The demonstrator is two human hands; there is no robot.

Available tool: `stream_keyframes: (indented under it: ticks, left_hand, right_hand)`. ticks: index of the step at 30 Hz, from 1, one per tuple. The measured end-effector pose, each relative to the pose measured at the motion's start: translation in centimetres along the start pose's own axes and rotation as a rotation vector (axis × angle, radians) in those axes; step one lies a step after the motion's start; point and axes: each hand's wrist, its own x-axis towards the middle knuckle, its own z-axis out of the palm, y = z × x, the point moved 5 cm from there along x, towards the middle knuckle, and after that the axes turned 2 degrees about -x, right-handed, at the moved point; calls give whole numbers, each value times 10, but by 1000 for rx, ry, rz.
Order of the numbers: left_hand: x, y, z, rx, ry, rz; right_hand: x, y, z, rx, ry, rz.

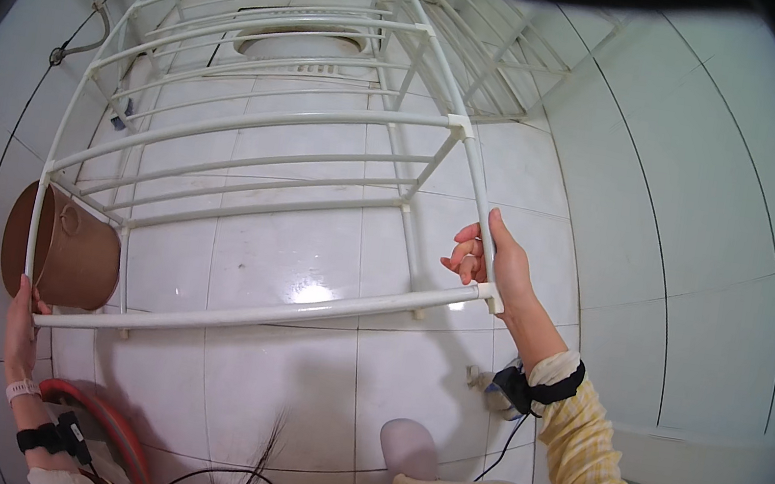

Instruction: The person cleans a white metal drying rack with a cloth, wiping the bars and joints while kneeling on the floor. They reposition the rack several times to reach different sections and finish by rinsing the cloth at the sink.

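A white tubular metal rack [274,306] with several bars per tier tilts across the view before me. My left hand [23,321] grips the end of its left post, close to the corner where the front bar joins. On the opposite side, my right hand [510,259] is around the right post just above the white corner joint [488,293]. Its thumb lies along the tube and its fingers curl loosely on the inner side. Behind the left post, a brown bucket [85,255] with a ring handle lies partly hidden.
A squat toilet [303,48] is set in the floor behind the rack. Another white rack [542,68] leans by the right tiled wall [665,170]. A hose [102,24] hangs at left. Near my feet are a red-rimmed object [110,418], a slipper [409,446] and a black cable [506,444].
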Motion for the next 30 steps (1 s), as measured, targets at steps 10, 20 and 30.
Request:
stream_keyframes:
  ticks: [10, 20, 30]
  left_hand:
    - [7, -8, -8, 172, 175, 71]
    - [7, -15, -12, 201, 184, 83]
    - [-14, 2, 7, 269, 152, 150]
  right_hand:
    - [-8, -10, 3, -268, 202, 68]
    - [-6, -7, 0, -359, 205, 15]
    - [-7, -21, 9, -614, 200, -29]
